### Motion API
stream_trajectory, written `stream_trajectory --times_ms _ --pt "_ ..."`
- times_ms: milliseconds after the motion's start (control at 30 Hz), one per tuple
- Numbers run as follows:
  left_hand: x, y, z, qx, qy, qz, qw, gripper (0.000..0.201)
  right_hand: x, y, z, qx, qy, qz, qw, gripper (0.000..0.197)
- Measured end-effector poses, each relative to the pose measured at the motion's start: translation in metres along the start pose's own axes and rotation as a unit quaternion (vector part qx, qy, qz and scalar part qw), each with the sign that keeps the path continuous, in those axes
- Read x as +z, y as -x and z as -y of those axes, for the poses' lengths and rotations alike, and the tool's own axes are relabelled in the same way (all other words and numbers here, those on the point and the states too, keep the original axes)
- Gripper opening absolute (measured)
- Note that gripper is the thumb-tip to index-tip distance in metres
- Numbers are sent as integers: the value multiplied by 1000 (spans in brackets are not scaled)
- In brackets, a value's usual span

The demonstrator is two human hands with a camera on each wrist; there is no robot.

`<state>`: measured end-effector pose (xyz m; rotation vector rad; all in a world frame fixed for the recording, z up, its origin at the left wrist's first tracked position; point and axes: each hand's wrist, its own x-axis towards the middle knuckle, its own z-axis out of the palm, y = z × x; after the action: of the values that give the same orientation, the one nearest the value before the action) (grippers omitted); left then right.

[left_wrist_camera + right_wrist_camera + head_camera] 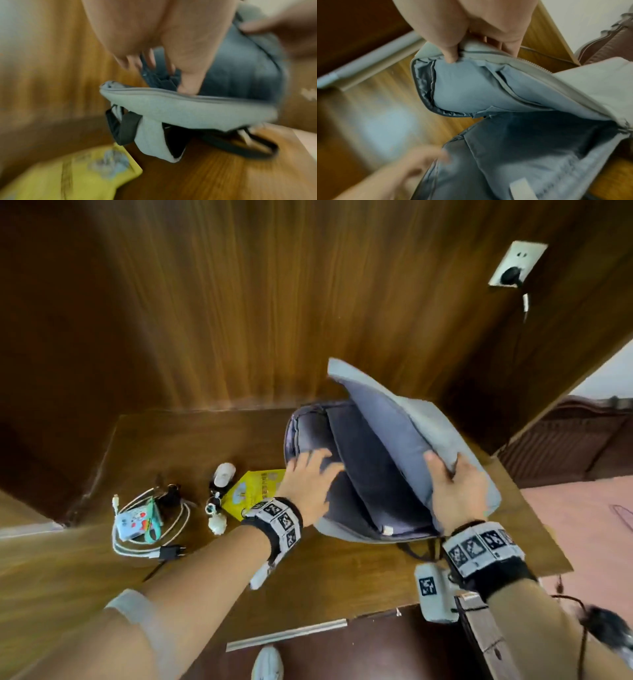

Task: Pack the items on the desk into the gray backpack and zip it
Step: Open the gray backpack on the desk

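The backpack [455,440] lies unzipped on the desk [342,570]. Its raised flap is pinched by the right hand [459,484]; the left hand [308,484], fingers extended, is laid inside.

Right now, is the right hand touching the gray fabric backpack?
Touching. The right wrist view shows the right hand pinching the gray fabric backpack's open flap.

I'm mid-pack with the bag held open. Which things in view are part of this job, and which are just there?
Part of the job:
gray backpack, flap held up by right hand, left hand at the opening
yellow packet
white cable with charger
patterned case
keychain charms

Just there:
wall socket
desk
shoe
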<state>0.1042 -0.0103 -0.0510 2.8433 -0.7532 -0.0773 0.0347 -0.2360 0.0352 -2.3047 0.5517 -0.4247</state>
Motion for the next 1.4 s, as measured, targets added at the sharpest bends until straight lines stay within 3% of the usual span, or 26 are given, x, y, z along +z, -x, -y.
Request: stream_trajectory --times_ms 33,67,133,167,233,267,333,400,433,467,567,733,867,1033,1133,1300,1333,1400 --pt "-3 -6 -4 69 -20 74 995 55 -6 -5 5 7 -24 -33 999 32" --pt "-2 -14 -5 82 10 149 985 45 -12 -8 9 15 -44 -59 997 31" --pt "-3 -29 -9 -13 158 229 960 28 -19 -9 14 23 -57 -75 995 31" --pt "-3 -37 -12 -98 292 252 917 24 -18 -7 15 26 -51 -60 997 31" --pt "0 -52 -25 -219 569 274 744 33 -13 -2 15 31 -32 -22 999 30" --pt "0 -56 -33 -257 659 268 653 39 -9 0 13 29 -29 -17 999 30" --pt "1 -63 -46 -294 768 247 513 43 -5 0 9 23 -33 -28 999 34" --pt "-9 -63 -60 -272 845 248 389 49 -5 0 9 20 -42 -47 998 30" --pt "-15 -63 -64 -250 871 244 347 53 -6 0 10 14 -50 -56 997 25" --pt "-21 -63 -70 -230 886 242 322 60 -6 2 11 4 -57 -60 997 24" --pt "-33 -73 -81 -192 890 244 335 92 3 6 3 -32 -50 -37 998 54" --pt "-52 -84 -97 -199 912 196 300 103 15 -1 -15 8 -1 -36 999 107" --pt "-49 -88 -84 -145 911 251 294 104 15 -32 -12 13 39 -11 999 95" --pt "-71 -88 -77 -138 898 265 323 104 9 -63 -10 41 78 -16 996 62" --pt "-103 -85 -40 -149 884 201 394 89 20 -65 -4 34 90 -29 995 58" --pt "-122 -53 76 -189 837 67 510 54 43 -61 -5 54 43 -16 997 42" --pt "-110 -40 100 -224 804 41 549 48 46 -58 -4 58 31 -19 998 36" --pt "-72 -16 136 -298 690 30 659 44 49 -51 -1 59 21 -17 998 25"
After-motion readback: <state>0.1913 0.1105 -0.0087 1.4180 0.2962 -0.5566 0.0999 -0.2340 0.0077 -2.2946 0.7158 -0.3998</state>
